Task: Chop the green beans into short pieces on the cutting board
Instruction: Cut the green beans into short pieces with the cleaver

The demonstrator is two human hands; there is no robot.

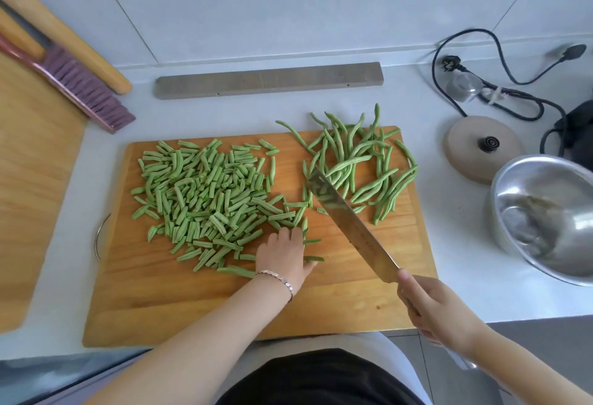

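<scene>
Whole beans (359,164) on right half of cutting board (353,302), few tips poking past its far edge. Cut pieces (205,192) heaped on board's left half. Left hand (285,257) flat, fingers straight, against pile's near-right edge, holding nothing. Right hand (439,311) wrapped round knife (349,225) handle at board's near-right corner, blade angled over board's middle. Beans look light, bendy, prone to roll — best bunch a handful mid-length, pin down, fingertips tucked.

Short green bean pieces (205,192) heap left on the wooden cutting board (353,302), whole beans (359,164) right.
</scene>
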